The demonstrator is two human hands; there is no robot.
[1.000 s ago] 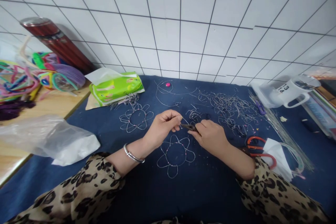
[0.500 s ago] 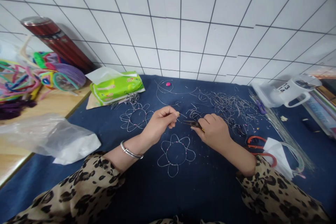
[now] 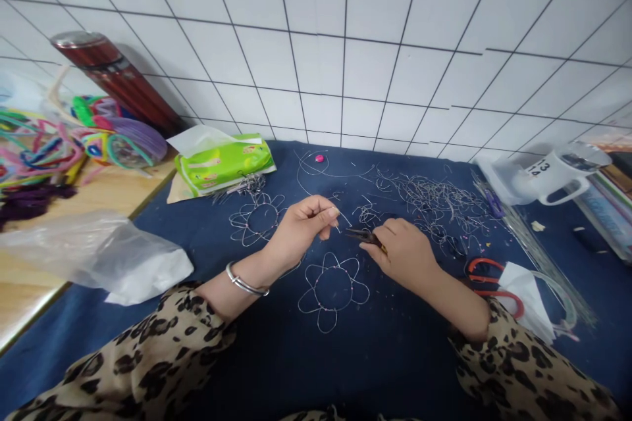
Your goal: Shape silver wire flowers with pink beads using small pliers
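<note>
My left hand (image 3: 310,223) pinches a thin silver wire (image 3: 344,217), whose ends stick out to the right of the fingertips. Closed around the handles of dark-jawed pliers (image 3: 363,235) is my right hand (image 3: 402,250); the handles are mostly hidden in the palm. The plier tips point left, close to the wire's free end; whether they touch it I cannot tell. Below the hands lies a flower-shaped wire frame (image 3: 334,289) with looped petals and small pink beads on its ring. A second wire flower (image 3: 257,220) lies behind my left wrist, partly covered.
A tangle of wire offcuts (image 3: 434,200) spreads at the back right. Scissors with red handles (image 3: 494,286), straight wires (image 3: 548,263) and a white mug (image 3: 563,174) stand or lie right. Tissues (image 3: 224,163), a plastic bag (image 3: 133,260) and a red flask (image 3: 118,82) are left.
The plier tips sit slightly lower relative to the wire, and the wire in my left hand has turned a little. The whole view has shifted slightly.
</note>
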